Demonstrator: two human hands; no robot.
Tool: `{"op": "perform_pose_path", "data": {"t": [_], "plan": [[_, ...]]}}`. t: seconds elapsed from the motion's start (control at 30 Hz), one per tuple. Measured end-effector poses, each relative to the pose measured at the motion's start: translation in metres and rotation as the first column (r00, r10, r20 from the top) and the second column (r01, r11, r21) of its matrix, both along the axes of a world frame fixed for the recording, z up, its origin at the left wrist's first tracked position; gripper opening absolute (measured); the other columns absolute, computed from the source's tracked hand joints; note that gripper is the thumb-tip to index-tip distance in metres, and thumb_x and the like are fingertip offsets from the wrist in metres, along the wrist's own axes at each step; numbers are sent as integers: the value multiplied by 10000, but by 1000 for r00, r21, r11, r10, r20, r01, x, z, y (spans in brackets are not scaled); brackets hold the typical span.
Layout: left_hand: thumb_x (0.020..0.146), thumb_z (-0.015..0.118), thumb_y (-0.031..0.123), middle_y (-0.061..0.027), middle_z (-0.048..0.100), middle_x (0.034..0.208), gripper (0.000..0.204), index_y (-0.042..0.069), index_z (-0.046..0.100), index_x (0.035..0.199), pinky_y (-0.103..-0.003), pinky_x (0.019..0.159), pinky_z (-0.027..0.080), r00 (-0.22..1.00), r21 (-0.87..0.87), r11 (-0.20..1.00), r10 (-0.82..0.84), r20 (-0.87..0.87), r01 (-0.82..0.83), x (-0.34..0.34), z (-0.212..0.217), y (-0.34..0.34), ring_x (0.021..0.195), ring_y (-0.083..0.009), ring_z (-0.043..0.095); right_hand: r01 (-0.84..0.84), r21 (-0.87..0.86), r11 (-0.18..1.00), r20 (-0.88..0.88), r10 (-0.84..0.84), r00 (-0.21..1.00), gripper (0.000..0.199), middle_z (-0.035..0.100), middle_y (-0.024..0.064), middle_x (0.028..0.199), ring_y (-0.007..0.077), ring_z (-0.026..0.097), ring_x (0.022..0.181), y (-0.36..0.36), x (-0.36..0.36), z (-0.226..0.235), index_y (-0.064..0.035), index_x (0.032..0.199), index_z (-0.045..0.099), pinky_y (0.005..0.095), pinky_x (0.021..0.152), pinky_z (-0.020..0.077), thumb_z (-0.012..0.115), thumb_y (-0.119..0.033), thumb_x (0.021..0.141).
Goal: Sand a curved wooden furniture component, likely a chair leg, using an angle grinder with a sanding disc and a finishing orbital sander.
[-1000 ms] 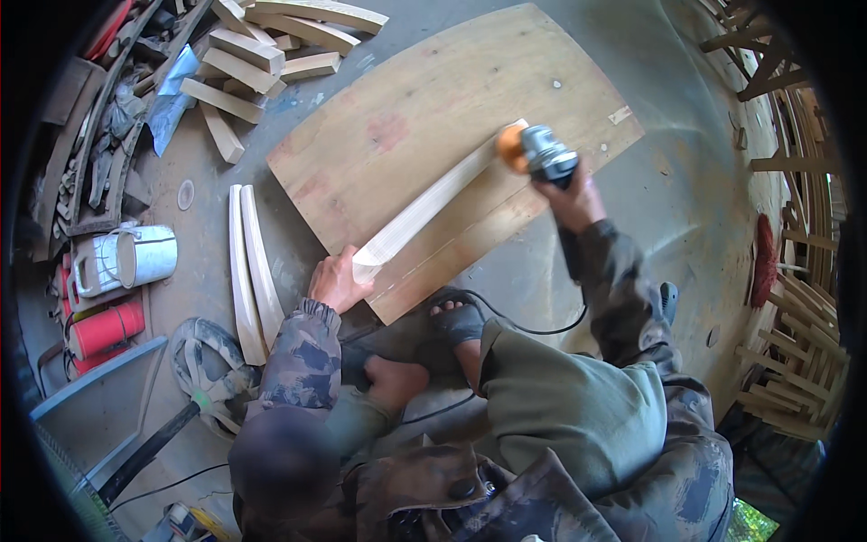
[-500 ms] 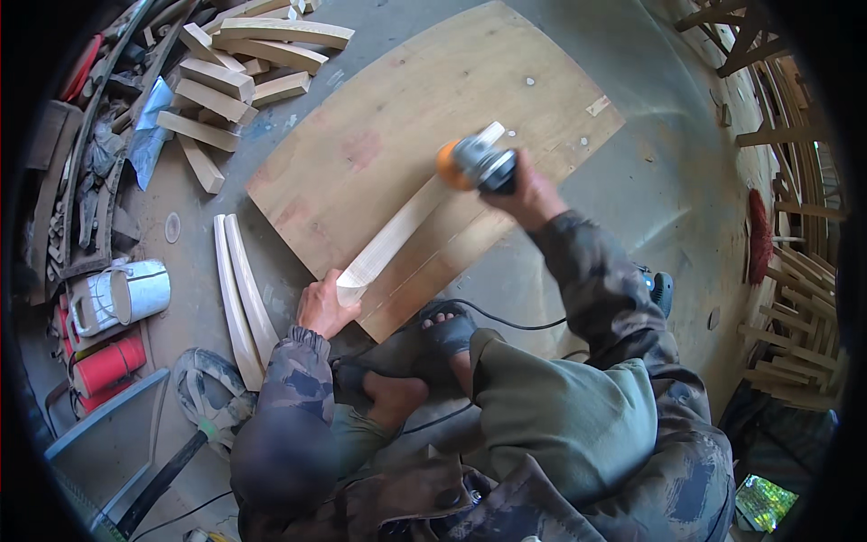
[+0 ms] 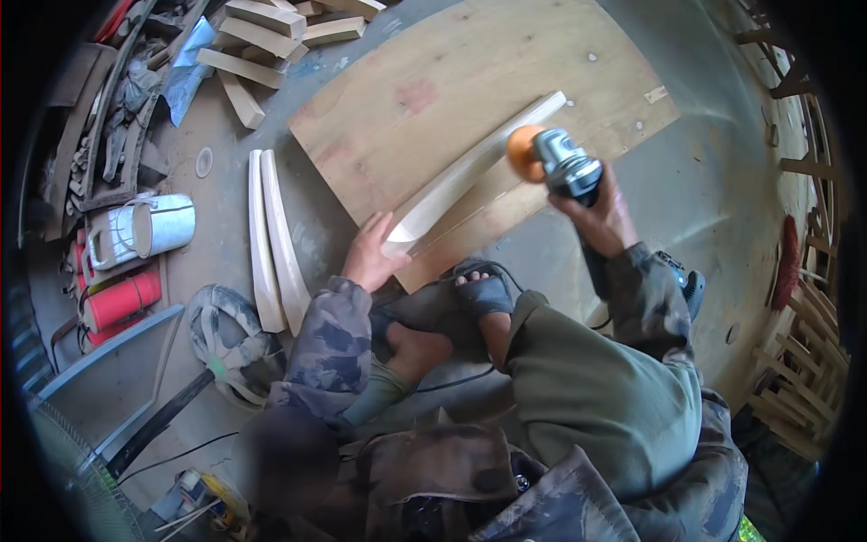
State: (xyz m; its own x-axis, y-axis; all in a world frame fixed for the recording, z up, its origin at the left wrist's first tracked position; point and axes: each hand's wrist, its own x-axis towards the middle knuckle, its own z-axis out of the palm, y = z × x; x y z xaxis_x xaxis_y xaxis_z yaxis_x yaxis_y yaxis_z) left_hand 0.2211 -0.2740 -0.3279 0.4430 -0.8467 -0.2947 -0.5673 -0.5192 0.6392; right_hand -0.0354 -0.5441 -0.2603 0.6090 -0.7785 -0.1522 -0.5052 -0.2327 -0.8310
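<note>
At centre, the left hand [image 3: 372,255], fingers spread, is at the lower-left end of a stick [image 3: 470,176] lying on a board [image 3: 361,135]. Right of centre, the right hand [image 3: 601,217] grips a grinder [image 3: 571,164], its orange disc [image 3: 524,154] overlapping the stick's edge; contact is unclear. Two sticks [image 3: 282,248] lie left, a bucket [image 3: 165,226] farther left, blocks [image 3: 262,36] upper left.

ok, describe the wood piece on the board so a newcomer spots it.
Find the big plywood board, top centre. A pale, curved wood piece lies on it, near end beside the left hand. Unlike the similar pair left of the board, it lies alone.
</note>
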Motion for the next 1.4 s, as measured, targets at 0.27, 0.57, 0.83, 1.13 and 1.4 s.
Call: {"op": "perform_pose_path", "data": {"t": [0.27, 0.57, 0.83, 1.13, 1.4], "plan": [[644, 757, 45, -272, 403, 1378, 871, -44, 324, 1395, -421, 1111, 322, 976, 112, 991, -97, 197, 75, -20, 2, 1, 1310, -410, 359, -346, 95, 934, -84, 353, 932, 754, 627, 277, 1033, 409, 627, 980, 74, 38, 10, -28, 1310, 334, 452, 827, 500, 759, -312, 756], [635, 781, 33, -261, 410, 1374, 876, -48, 325, 1379, -422, 1104, 332, 967, 159, 978, -165, 194, 135, -16, 10, -4, 1299, -405, 374, -404, 47, 914, -166, 406, 899, 724, 631, 280, 959, 421, 628, 927, 70, 43, 3, -18, 1288, 329, 467, 791, 497, 746, -298, 767], [638, 746, 23, -263, 430, 1374, 852, -48, 337, 1382, -422, 1091, 343, 955, 113, 980, -184, 232, 162, -12, 3, -3, 1285, -407, 400, 60, -187, 981, -218, -101, 971, 724, 633, 277, 1000, 396, 639, 964, -58, -2, -30, 13, 1178, 405, 426, 815, 510, 810, -358, 706], [626, 707, 58, -240, 486, 1330, 809, -56, 395, 1364, -396, 1066, 376, 965, 141, 978, -180, 191, 155, -1, 4, -12, 1248, -380, 455, -11, -120, 993, -86, 1, 996, 617, 624, 279, 900, 428, 632, 880, -23, -1, -35, -20, 1168, 405, 450, 754, 518, 754, -276, 728], [632, 730, 60, -248, 466, 1323, 833, -48, 369, 1374, -408, 1066, 369, 974, 156, 972, -194, 118, 175, 5, 4, -3, 1247, -395, 435, -316, -38, 948, -59, 313, 948, 585, 615, 249, 893, 429, 628, 845, 71, 37, -17, -55, 1199, 377, 484, 720, 502, 703, -214, 740]]}}
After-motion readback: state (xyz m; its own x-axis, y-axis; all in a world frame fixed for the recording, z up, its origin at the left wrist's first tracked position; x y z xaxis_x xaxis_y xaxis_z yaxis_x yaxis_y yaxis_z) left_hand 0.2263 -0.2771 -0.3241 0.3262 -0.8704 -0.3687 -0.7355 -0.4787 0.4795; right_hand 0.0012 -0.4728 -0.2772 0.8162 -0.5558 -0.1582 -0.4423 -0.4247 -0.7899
